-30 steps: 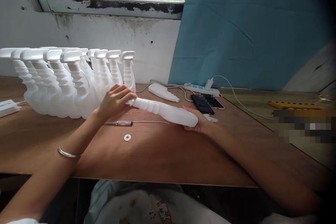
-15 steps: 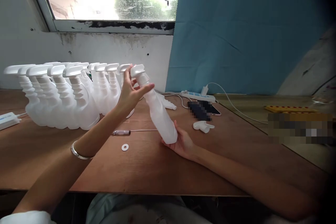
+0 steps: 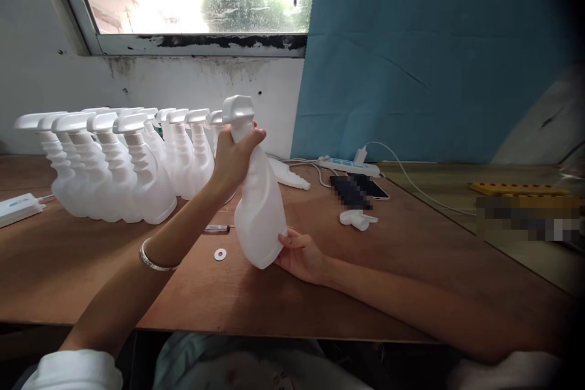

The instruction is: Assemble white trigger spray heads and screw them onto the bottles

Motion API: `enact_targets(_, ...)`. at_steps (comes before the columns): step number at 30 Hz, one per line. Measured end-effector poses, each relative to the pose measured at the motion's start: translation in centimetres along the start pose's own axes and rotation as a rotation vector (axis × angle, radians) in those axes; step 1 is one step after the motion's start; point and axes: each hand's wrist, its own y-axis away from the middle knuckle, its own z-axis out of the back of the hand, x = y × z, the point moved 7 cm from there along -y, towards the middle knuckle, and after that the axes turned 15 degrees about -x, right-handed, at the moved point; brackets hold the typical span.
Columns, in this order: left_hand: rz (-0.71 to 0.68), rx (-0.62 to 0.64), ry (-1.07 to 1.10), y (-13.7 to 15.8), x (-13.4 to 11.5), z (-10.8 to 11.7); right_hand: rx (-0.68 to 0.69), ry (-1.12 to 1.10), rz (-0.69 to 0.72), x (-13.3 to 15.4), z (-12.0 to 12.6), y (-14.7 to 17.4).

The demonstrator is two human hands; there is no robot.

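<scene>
A translucent white spray bottle (image 3: 261, 210) is tilted above the table, its white trigger head (image 3: 238, 109) uppermost. My left hand (image 3: 235, 158) is wrapped round the neck just under that head. Lower down, my right hand (image 3: 300, 255) grips the bottle's base, thumb on the near side and the other fingers partly hidden behind it. A white ring washer (image 3: 220, 254) lies flat on the table to the left of the bottle. Close behind it is a screwdriver with a clear handle (image 3: 216, 229), partly covered by the bottle.
Several similar spray bottles (image 3: 153, 180) stand grouped at the left. A loose spray head (image 3: 358, 219) lies right of my hands, near phones (image 3: 369, 186) and a power strip (image 3: 350, 167). Another white plastic piece (image 3: 292, 178) lies behind the bottle. A white box (image 3: 18, 209) sits far left.
The bottle has turned and become more upright, so its broad side now shows. Its base has shifted left with my right hand, and my left hand has closed further round the neck.
</scene>
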Motion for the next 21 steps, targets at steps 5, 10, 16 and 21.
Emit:
enact_targets(5, -0.076, 0.042, -0.027, 0.7, -0.4, -0.3, 0.002, -0.008, -0.014, 0.0, 0.0, -0.2)
enact_targets(10, -0.084, 0.1, -0.006, 1.8, -0.6, -0.9, 0.0, -0.063, -0.079, -0.3, 0.0, -0.4)
enact_targets(16, -0.056, 0.128, 0.052, 2.5, -0.6, -0.7, 0.022, -0.073, -0.093, -0.4, -0.1, -0.5)
enact_targets(21, -0.08, 0.111, 0.059, 2.5, -0.5, -0.5, 0.045, -0.061, -0.105, -0.5, -0.1, -0.6)
